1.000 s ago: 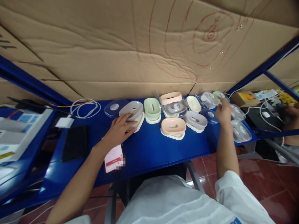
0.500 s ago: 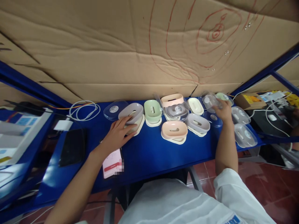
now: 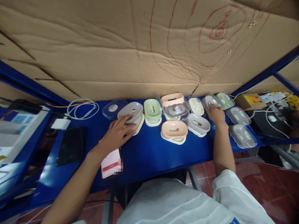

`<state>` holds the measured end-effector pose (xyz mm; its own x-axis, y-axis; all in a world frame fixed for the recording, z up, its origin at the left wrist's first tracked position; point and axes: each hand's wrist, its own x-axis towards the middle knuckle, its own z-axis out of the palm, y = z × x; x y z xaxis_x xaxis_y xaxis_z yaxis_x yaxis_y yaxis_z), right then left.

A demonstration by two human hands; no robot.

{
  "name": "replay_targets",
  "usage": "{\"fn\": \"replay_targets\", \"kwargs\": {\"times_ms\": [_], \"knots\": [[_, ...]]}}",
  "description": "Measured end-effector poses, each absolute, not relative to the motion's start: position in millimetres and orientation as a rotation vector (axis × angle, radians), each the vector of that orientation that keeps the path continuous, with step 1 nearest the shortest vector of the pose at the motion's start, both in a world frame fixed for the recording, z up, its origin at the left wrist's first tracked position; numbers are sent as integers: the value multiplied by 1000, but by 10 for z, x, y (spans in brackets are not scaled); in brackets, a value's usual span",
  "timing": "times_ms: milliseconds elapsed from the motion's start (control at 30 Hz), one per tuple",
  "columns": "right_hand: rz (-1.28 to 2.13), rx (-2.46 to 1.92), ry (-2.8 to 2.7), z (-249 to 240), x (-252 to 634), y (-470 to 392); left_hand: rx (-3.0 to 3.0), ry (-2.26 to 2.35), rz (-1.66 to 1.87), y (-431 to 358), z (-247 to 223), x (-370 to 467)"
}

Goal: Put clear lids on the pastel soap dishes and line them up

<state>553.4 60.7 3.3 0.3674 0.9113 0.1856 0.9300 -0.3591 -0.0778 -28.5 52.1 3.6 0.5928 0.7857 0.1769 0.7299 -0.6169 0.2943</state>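
My left hand (image 3: 118,130) rests with fingers spread against a grey soap dish (image 3: 134,112), which sits tilted on a cream base (image 3: 140,126). At the back right, my right hand (image 3: 217,114) has its fingers closed at the near edge of a clear lid (image 3: 213,97). That lid lies over another grey soap dish (image 3: 208,101); the fingertips are partly hidden. Between my hands stand a green dish (image 3: 153,109), a peach dish (image 3: 174,129), a second peach dish (image 3: 172,99), a grey dish (image 3: 198,123) and a cream dish (image 3: 196,106).
Lidded dishes, one green (image 3: 225,101) and two grey, one at the right edge (image 3: 243,136), line the blue table (image 3: 144,152). A loose clear lid (image 3: 113,109) lies back left. A phone (image 3: 109,166) and a white cable (image 3: 81,109) are left. Cardboard (image 3: 105,62) stands behind.
My right hand has moved slightly left and down, and the clear lid, blurred before, is now steadier over the grey dish. My left hand stays at its dish.
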Motion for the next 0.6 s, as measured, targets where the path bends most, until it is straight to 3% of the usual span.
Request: {"fn": "replay_targets", "kwargs": {"times_ms": [267,467,600], "knots": [[-221,-2346,-1484,142,5568,635,2631,1278,432,522,27,-293],[-178,-2038,-1711,338,5412,538,2640,1276,438,548,-8,-324],[-285,-2134,-1579,463,5597,601,2631,1279,441,556,-25,-333]]}}
